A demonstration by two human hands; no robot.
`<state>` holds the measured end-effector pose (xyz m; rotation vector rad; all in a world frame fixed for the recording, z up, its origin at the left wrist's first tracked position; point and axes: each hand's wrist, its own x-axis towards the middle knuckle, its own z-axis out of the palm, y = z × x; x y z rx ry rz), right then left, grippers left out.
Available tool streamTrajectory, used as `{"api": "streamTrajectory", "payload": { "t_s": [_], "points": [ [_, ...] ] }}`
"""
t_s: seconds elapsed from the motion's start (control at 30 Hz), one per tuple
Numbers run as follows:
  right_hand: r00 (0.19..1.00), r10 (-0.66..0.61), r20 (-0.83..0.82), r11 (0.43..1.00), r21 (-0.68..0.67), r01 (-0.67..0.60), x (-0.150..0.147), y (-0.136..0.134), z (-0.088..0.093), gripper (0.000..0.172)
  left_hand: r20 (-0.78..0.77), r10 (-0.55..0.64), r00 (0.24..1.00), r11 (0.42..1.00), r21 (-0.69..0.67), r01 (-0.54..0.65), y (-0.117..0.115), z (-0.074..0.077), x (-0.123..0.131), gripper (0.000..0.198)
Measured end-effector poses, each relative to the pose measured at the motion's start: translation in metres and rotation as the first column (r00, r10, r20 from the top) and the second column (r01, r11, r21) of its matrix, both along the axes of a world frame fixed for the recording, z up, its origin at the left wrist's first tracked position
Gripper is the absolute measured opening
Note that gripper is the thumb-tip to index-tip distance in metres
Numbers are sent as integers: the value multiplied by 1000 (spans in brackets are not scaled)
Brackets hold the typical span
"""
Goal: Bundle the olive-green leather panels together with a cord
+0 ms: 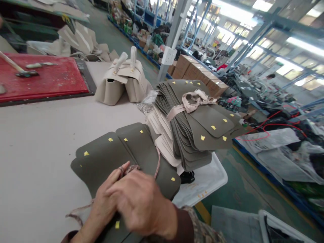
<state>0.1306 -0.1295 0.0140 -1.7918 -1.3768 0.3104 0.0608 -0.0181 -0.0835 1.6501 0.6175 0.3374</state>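
On the table lie dark olive-grey leather panels (106,155) with small yellow marks, and a thin pinkish fabric strip (157,165) runs across them. My left hand (106,199) rests on the panels, its fingertips pressed closed around the bunched strip. Crossing over it is my right hand (144,202), slightly blurred, with curled fingers; what they hold is hidden. A loose strip end trails out to the left of my left wrist.
Beyond the panels, a tied stack of similar pieces (187,138) overhangs a white plastic bin (212,179). A beige bag (113,81) stands farther back. At left, a hammer (26,73) lies on a red board (60,81). Cardboard boxes (187,67) stand behind a pillar.
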Motion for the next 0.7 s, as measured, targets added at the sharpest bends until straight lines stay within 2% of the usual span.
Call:
{"api": "streamTrajectory", "payload": {
  "t_s": [0.07, 0.1, 0.13, 0.2, 0.27, 0.33, 0.47, 0.57, 0.7],
  "points": [
    [974, -141, 179, 956, -230, 181, 32, -26, -4, 30, -12, -36, 999, 999, 17, 36, 4, 2, -2, 51],
    [947, -159, 279, 920, -305, 244, 47, -39, -9, 34, -11, -58, 998, 998, 25, 58, 4, 2, -2, 49],
    [926, -127, 356, 900, -351, 258, 59, -49, -16, 38, -3, -76, 997, 997, 30, 76, 5, 3, -3, 46],
    [897, -34, 440, 885, -404, 233, 74, -62, -31, 33, 25, -107, 994, 994, 36, 106, 4, 1, -3, 43],
    [884, 14, 467, 895, -400, 197, 80, -65, -41, 22, 28, -118, 993, 992, 46, 117, 3, -2, -2, 44],
    [892, 12, 452, 911, -373, 177, 80, -61, -44, 12, 2, -105, 994, 993, 61, 105, 3, -5, -1, 46],
    [920, -32, 390, 957, -254, 141, 71, -37, -37, 21, -31, -129, 991, 984, 123, 132, 3, -6, 2, 49],
    [896, -41, 442, 976, -175, 132, 56, -11, -37, 26, -16, -149, 989, 977, 154, 150, 5, -7, 5, 49],
    [883, -79, 463, 972, -162, 172, 38, 14, -45, 20, 28, -157, 987, 986, 54, 155, 15, -11, 12, 36]
  ]
}}
